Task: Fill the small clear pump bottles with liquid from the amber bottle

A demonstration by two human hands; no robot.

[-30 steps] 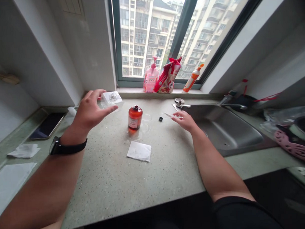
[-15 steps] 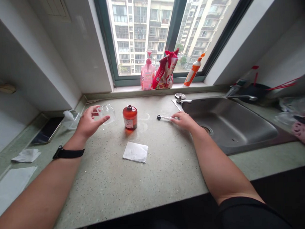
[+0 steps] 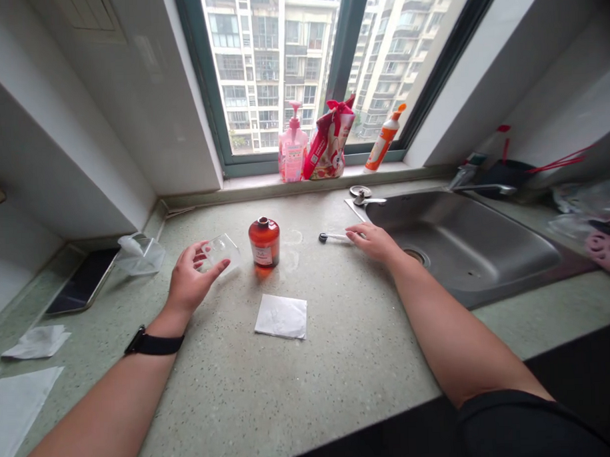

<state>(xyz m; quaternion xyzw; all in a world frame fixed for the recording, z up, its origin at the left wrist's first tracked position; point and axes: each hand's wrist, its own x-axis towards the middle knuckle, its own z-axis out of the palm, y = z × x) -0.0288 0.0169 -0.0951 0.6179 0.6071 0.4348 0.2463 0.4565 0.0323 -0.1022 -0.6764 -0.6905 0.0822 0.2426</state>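
Between the thumb and fingers of my left hand (image 3: 194, 276) is a clear cup (image 3: 224, 252), tilted on its side above the counter. Just right of it stands an amber bottle (image 3: 264, 243) with a white label and an open neck. My right hand (image 3: 373, 243) rests by the sink's left edge, its fingers on the white handle of a toothbrush (image 3: 335, 237). The brush's dark head points left toward the bottle and lies at the counter surface. In front of the bottle is a folded white paper towel (image 3: 281, 316).
The steel sink (image 3: 465, 243) lies to the right. On the left are a phone (image 3: 81, 279), a clear container (image 3: 142, 254) and crumpled tissue (image 3: 36, 342). A pink pump bottle (image 3: 293, 149), a red bag (image 3: 330, 141) and an orange bottle (image 3: 383, 142) line the windowsill.
The view has shifted slightly. My left hand with the cup has come a little closer to me. My right hand and the toothbrush stay in about the same place.
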